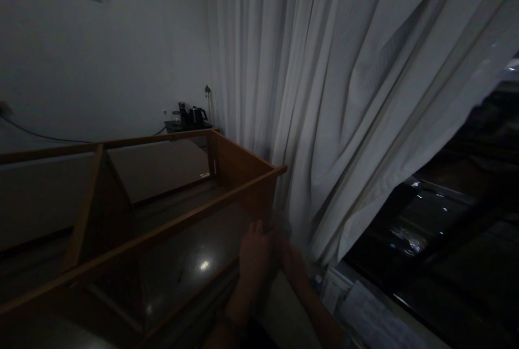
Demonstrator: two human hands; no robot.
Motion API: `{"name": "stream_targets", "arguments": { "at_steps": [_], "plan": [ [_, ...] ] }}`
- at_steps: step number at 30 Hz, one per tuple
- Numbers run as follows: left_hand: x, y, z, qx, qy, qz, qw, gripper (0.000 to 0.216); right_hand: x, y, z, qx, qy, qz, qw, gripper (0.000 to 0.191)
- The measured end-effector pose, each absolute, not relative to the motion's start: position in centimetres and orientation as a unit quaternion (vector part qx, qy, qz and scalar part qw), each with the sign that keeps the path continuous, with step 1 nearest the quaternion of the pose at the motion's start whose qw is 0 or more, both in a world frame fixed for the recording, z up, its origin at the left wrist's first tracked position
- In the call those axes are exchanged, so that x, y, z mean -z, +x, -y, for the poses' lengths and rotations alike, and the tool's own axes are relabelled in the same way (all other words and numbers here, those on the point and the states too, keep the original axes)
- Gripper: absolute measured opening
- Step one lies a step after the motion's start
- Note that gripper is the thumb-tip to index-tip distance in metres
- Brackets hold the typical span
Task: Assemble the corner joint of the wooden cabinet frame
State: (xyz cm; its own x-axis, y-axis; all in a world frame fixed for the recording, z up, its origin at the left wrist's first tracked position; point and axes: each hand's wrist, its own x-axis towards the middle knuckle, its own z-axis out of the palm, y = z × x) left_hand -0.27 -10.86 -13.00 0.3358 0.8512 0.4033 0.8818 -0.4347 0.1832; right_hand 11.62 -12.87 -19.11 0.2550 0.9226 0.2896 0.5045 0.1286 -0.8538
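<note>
The room is dim. My left hand [254, 254] reaches forward low in the middle, its fingers together near the lower corner of a wooden frame [247, 168]. My right hand [292, 262] sits right beside it, close to the hem of a white curtain [344, 95]. Something dark lies between the two hands, too blurred to name. Both hands are dark and smeared, so their fingers cannot be made out.
The wooden frame has open compartments and stretches left. A kettle [197, 116] stands on a small dark tray [174, 126] by the wall behind it. Dark window glass [438, 214] shows at the right where the curtain is pulled aside. Papers [365, 311] lie below it.
</note>
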Motion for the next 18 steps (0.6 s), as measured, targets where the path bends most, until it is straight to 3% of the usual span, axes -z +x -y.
{"name": "stream_targets", "arguments": {
  "at_steps": [5,12,18],
  "plan": [
    [13.0,-0.3,11.0,0.238,-0.816,0.524,0.04,0.032,18.9,12.3,13.0,-0.15,-0.639,0.614,0.438,0.065],
    [13.6,-0.2,10.7,0.239,-0.81,0.534,0.034,0.031,17.9,14.9,14.0,0.206,-0.589,0.722,0.298,0.031],
    [13.6,-0.1,10.7,0.243,-0.812,0.529,0.034,0.032,17.7,14.9,13.7,0.261,-0.589,0.731,0.226,0.018]
  ]
}}
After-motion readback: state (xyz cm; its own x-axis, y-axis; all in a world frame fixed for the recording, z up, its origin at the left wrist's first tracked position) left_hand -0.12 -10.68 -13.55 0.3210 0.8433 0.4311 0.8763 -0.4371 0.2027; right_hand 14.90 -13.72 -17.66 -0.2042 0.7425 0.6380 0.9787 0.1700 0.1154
